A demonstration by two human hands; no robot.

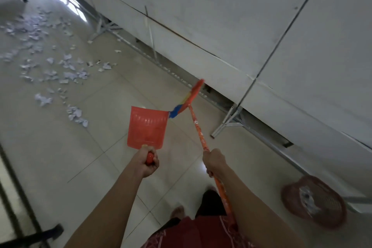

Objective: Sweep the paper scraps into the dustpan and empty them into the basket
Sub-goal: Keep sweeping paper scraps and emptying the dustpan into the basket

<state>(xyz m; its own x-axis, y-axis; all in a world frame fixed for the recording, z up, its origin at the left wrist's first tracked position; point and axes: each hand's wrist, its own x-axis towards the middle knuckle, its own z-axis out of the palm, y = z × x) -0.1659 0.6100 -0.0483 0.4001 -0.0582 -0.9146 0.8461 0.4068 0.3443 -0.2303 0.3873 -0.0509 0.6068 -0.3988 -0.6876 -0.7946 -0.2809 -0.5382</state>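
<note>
Left hand (148,164) grips the dustpan (148,128), mouth pointing away; right hand (213,162) holds the broom (199,132), head apparently forward.

Upper garment (201,233), lower centre of the frame: dark red cloth with a fine, paler printed pattern, seen from above over the torso. Lower garment (211,201), just above it in the frame: plain black or very dark cloth, blurred, with one foot (178,210) showing at its left, apparently uncovered, though the blur leaves this uncertain. Left forearm (112,203) and right forearm (251,203): bare from the lower edge of the frame up to the left hand (149,164) and right hand (213,162).
</note>
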